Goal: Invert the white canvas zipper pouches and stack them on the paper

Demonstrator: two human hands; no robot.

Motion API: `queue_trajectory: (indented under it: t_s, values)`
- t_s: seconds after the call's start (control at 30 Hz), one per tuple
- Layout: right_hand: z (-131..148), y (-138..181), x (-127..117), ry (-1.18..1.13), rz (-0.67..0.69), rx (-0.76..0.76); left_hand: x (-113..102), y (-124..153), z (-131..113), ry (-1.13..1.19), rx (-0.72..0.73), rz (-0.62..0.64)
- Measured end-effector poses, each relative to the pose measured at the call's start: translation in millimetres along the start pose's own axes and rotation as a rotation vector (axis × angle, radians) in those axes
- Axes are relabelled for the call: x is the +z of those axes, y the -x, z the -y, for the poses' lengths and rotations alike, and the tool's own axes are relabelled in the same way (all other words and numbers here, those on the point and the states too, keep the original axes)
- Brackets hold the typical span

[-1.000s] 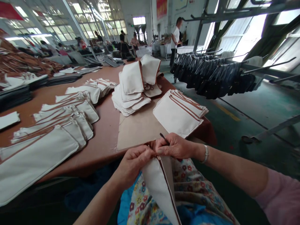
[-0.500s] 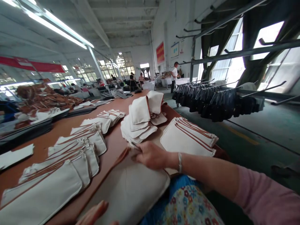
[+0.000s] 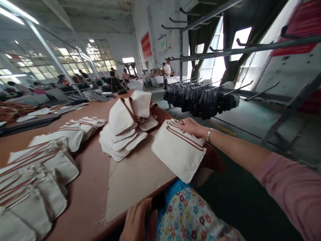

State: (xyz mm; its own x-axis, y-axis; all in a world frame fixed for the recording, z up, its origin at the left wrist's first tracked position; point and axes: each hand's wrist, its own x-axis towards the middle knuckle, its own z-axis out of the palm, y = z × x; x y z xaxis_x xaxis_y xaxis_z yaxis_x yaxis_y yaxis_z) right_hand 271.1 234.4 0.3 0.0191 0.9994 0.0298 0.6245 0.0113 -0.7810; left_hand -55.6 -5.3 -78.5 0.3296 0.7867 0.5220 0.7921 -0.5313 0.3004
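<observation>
My right hand (image 3: 191,126) reaches out to the far end of a stack of white pouches with brown zippers (image 3: 178,150) at the table's right edge. Its fingers are curled on the top pouch by the zipper end. A bracelet sits on that wrist. My left hand (image 3: 137,219) lies low at the near table edge above my flowered apron (image 3: 193,217). Its fingers are stretched out beside a small dark thing I cannot make out.
A brown table (image 3: 92,174) carries a sheet of brown paper (image 3: 135,177), a loose heap of white pouches (image 3: 126,129) and fanned rows of pouches (image 3: 42,160) at left. A rack of dark hanging goods (image 3: 200,97) stands right. Other people work far back.
My right hand has carried the white pouch from my lap across the table and set it on the right stack. My left hand has dropped to the table edge. The view has swung right.
</observation>
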Motion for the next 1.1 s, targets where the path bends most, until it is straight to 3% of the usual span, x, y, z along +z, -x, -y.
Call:
queue_trajectory:
  t_s: [0.13, 0.23, 0.33, 0.43, 0.7, 0.8, 0.9, 1.03, 1.1]
  values:
    - [-56, 34, -20, -0.012, 0.016, 0.081, 50, -90, -35, -0.036, 0.058, 0.190]
    - [-69, 33, -16, -0.020, 0.064, 0.062, 102, -165, -67, -0.094, 0.258, 0.335]
    - [-76, 21, -5, 0.008, 0.113, -0.002, 146, -213, -86, -0.115, 0.358, 0.391]
    - [-88, 11, 4, 0.034, 0.128, -0.054, 167, -228, -88, -0.153, 0.413, 0.438]
    - [-110, -4, 3, 0.041, 0.231, -0.073, 169, -235, -96, -0.188, 0.503, 0.507]
    - [-103, -3, 1, 0.100, 0.234, -0.094, 162, -233, -103, -0.193, 0.516, 0.567]
    - [-95, 5, 1, 0.158, 0.206, -0.099, 131, -209, -95, -0.203, 0.476, 0.606]
    - [-87, 20, 1, 0.199, 0.162, -0.065, 44, -146, -43, -0.222, 0.309, 0.583]
    - [-82, 28, -1, 0.208, 0.149, -0.053, -10, -115, -7, -0.108, -0.016, 0.403]
